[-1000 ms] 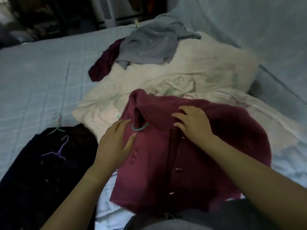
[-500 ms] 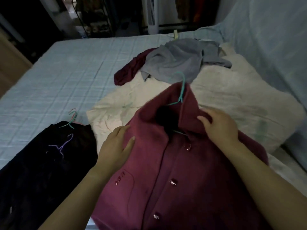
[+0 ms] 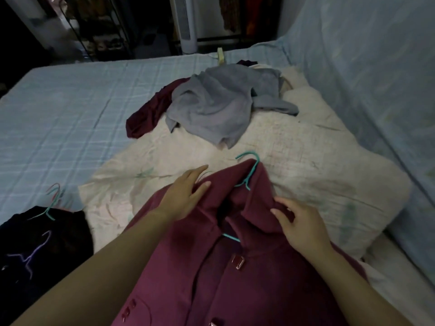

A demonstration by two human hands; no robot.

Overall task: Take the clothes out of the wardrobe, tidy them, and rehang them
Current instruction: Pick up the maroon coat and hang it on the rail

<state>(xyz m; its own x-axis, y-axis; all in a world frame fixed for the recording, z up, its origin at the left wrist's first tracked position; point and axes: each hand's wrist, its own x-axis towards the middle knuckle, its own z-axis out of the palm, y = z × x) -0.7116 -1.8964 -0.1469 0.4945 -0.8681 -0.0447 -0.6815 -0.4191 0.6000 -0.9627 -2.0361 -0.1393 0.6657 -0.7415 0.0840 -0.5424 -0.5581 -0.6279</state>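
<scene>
A maroon buttoned coat (image 3: 235, 278) lies front-up on the bed on a teal hanger (image 3: 249, 175), whose hook sticks out past the collar. My left hand (image 3: 186, 196) lies flat on the coat's left shoulder, fingers straight. On the right side of the collar, my right hand (image 3: 301, 227) has its fingers curled on the fabric. A black garment (image 3: 42, 250) with teal and purple hangers on it lies at the left. A grey garment (image 3: 221, 102) and a dark red one (image 3: 148, 114) are heaped further back.
A cream quilt (image 3: 317, 170) spreads under the clothes on the blue checked bed sheet (image 3: 58, 109). A blue covered wall or headboard (image 3: 376, 78) rises on the right. A white tower fan (image 3: 186, 22) and dark racks stand beyond the bed.
The coat has been pulled nearer to me. My left hand slid up from the chest to the shoulder, and the right hand shifted along the collar. The view tilted up.
</scene>
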